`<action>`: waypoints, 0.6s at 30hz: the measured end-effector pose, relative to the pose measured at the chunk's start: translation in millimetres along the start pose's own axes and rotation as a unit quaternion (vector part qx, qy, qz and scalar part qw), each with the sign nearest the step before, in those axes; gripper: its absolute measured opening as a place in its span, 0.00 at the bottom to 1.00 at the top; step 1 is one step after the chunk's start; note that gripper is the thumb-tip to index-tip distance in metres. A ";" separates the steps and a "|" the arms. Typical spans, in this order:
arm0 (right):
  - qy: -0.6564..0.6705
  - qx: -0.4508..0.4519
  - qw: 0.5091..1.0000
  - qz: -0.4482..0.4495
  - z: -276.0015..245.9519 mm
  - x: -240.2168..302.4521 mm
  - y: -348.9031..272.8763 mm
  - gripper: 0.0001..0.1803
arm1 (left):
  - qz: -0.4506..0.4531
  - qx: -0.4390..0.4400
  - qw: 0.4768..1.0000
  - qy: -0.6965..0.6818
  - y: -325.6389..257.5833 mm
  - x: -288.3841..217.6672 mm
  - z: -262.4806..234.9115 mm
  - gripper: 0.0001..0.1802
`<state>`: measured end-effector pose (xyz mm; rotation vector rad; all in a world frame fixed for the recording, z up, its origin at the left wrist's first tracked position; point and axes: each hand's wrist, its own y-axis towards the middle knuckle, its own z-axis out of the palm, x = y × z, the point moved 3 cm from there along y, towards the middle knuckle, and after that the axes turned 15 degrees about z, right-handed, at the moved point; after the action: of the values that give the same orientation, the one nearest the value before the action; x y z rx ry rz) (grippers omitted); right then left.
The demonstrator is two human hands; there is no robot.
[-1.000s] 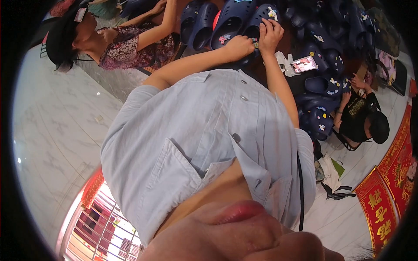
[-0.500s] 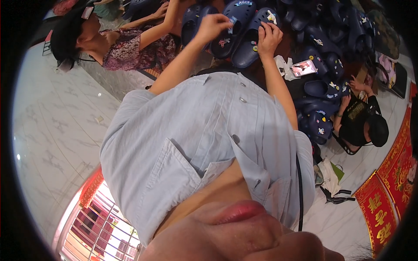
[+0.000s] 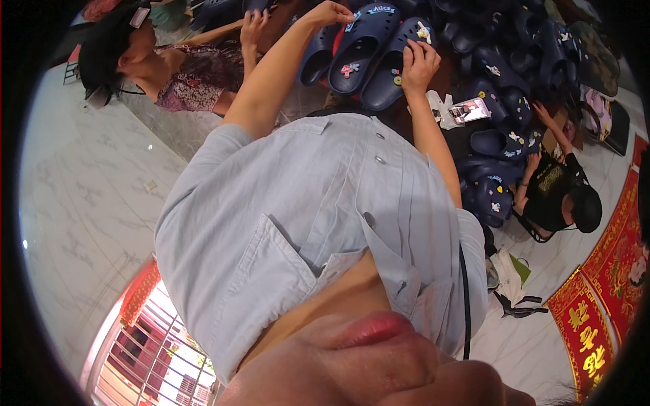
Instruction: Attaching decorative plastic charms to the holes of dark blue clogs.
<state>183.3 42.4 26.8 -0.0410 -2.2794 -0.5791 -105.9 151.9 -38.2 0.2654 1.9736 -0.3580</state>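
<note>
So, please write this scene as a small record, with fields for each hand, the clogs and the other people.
left hand: on the rim of a navy clog at the top of the picture
right hand: fingers on the navy clog with charms
clog pile: many dark blue clogs, some with small coloured charms
shirt: light blue, buttoned
other people: a person in a patterned top upper left; a person in a black shirt at right
floor: pale marble tiles
</note>
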 end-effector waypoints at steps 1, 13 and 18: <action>-0.006 -0.003 1.000 0.001 -0.4 -1.9 -0.6 0.14 | 0.001 0.006 1.000 -0.001 4.9 -4.7 1.8 0.14; -0.011 -0.006 1.000 0.013 1.8 -9.3 1.5 0.15 | 0.000 0.077 0.991 -0.110 35.8 -13.7 8.5 0.07; -0.005 0.000 1.000 0.004 4.0 -2.5 0.6 0.15 | 0.023 0.081 0.993 -0.081 38.0 9.2 -2.1 0.08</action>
<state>182.5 45.0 22.9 -0.0545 -2.2874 -0.5766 -98.5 188.2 -50.7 0.3735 1.7782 -0.4965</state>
